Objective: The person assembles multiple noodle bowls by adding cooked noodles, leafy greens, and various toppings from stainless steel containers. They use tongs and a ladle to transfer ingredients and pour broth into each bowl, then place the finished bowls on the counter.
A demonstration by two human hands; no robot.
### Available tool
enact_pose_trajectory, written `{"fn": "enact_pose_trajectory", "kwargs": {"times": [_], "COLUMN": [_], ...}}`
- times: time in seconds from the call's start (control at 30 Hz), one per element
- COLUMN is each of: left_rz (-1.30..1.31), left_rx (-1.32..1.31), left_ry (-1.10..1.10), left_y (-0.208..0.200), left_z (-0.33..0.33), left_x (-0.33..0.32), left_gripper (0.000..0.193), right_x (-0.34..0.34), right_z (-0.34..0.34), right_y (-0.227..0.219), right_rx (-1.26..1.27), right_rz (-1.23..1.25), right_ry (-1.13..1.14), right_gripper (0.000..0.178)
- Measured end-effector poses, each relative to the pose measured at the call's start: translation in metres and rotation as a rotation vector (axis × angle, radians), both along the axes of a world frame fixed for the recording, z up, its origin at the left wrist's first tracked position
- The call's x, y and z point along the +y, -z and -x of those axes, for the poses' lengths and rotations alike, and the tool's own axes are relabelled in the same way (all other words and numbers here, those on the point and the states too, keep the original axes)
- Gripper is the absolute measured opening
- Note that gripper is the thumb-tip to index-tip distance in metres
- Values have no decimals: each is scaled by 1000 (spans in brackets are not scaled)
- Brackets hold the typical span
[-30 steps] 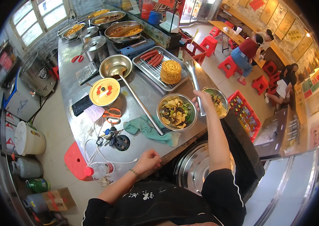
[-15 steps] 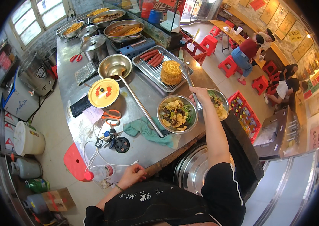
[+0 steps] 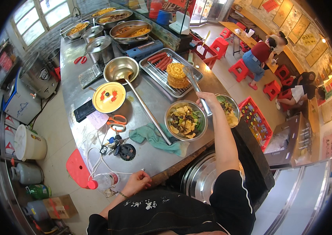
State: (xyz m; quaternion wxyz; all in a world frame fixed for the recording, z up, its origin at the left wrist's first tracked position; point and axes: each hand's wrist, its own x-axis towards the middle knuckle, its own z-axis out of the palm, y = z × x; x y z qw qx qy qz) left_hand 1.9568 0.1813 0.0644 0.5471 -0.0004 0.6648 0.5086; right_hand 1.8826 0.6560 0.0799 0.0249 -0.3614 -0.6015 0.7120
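Observation:
My right hand (image 3: 209, 100) is closed around metal tongs (image 3: 198, 89). Their tips are at the top round fried noodle cake (image 3: 175, 70), which sits tilted above a stack of similar noodle cakes (image 3: 177, 83). The stack stands on a wire-racked metal tray (image 3: 159, 81), beside several red sausages (image 3: 159, 60). Just below my right wrist are a steel bowl (image 3: 167, 127) of greens and yellow crisp pieces and a second filled bowl (image 3: 234, 124), partly behind my forearm. At the counter's near edge, my left hand (image 3: 137, 183) has curled fingers, with nothing visible in them.
A long-handled ladle (image 3: 146, 105) leans from a steel basin (image 3: 110, 67). Nearby are a yellow-lidded pot (image 3: 109, 102), orange scissors (image 3: 117, 123), a green cloth (image 3: 150, 137), keys (image 3: 114, 145) and a plastic bottle (image 3: 106, 181). A red crate of bottles (image 3: 266, 135) stands right; people sit beyond.
The top noodle cake has tilted and risen slightly from the stack at the tongs' tips. My view has shifted a little; my left hand stays in place.

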Motion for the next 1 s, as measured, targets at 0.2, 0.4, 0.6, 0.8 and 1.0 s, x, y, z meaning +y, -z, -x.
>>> {"fn": "enact_pose_trajectory", "kwargs": {"times": [0.2, 0.4, 0.6, 0.8, 1.0], "left_rz": [24, 12, 8, 31, -9], "left_rx": [5, -3, -11, -12, -20], "left_ry": [8, 11, -12, -20, 3], "left_y": [-3, -1, 8, 3, 1], "left_z": [3, 5, 5, 3, 1], "left_x": [3, 5, 0, -1, 7], "left_gripper": [12, 10, 10, 10, 10], "right_x": [5, 10, -6, 7, 13], "right_z": [11, 21, 16, -51, -180], "right_y": [10, 20, 2, -41, -51], "right_rx": [24, 34, 125, 158, -8], "right_rz": [-83, -71, -123, -180, -271], "right_ry": [-44, -51, 28, 109, 217], "right_gripper": [21, 20, 20, 15, 26]}}
